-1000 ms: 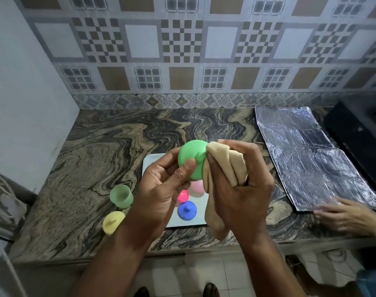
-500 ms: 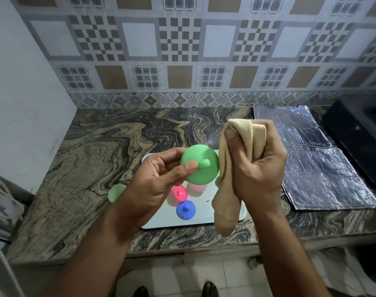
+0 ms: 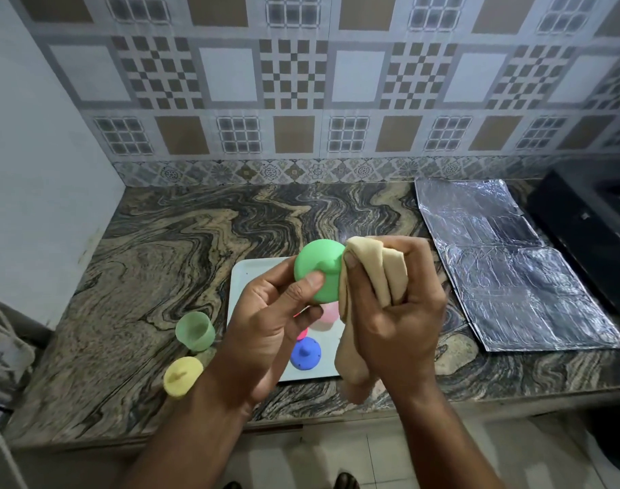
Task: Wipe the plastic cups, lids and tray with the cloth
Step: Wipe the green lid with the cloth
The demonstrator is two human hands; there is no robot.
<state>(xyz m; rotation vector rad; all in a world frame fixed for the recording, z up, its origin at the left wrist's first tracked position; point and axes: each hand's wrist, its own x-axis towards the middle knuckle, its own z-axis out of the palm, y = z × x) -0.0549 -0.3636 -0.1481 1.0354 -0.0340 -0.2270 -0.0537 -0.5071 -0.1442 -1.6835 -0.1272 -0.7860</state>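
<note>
- Tabletop (image 3: 160, 262): swirled dark-and-tan stone; carries everything. No writing on it.
- Foil sheet (image 3: 506, 277), at 3 o'clock from the tray: creased, lying flat, apart from the work. Likely a liner for the dark appliance at the far right edge; not part of this job.
- Tray (image 3: 255, 277): white, flat, centre of tabletop, partly hidden under both hands. Serves as the holding area for pieces, judging by what lies on it.
- Cloth (image 3: 375, 277): beige, bunched. Right hand (image 3: 396, 312) has fingers wrapped tight round it, thumb pressing a fold against the lid; the loose tail hangs toward 6 o'clock.
- Left hand (image 3: 273, 322): fingers and thumb curled round the green lid (image 3: 317, 266), raised above the tray and tilted toward the cloth. Probably held up so the face and knob can be rubbed all round.
- Green cup (image 3: 195, 330), upright, at 9 o'clock from the tray, off it; yellow lidded cup (image 3: 181, 375) just at its 7 o'clock. Set aside, possibly already wiped; cannot confirm.
- Blue lid (image 3: 305, 354), knob up, on the tray near its front edge; pink pieces (image 3: 328, 314) just at its 12 o'clock, mostly hidden.
- No brands, labels or readable writing anywhere.
</note>
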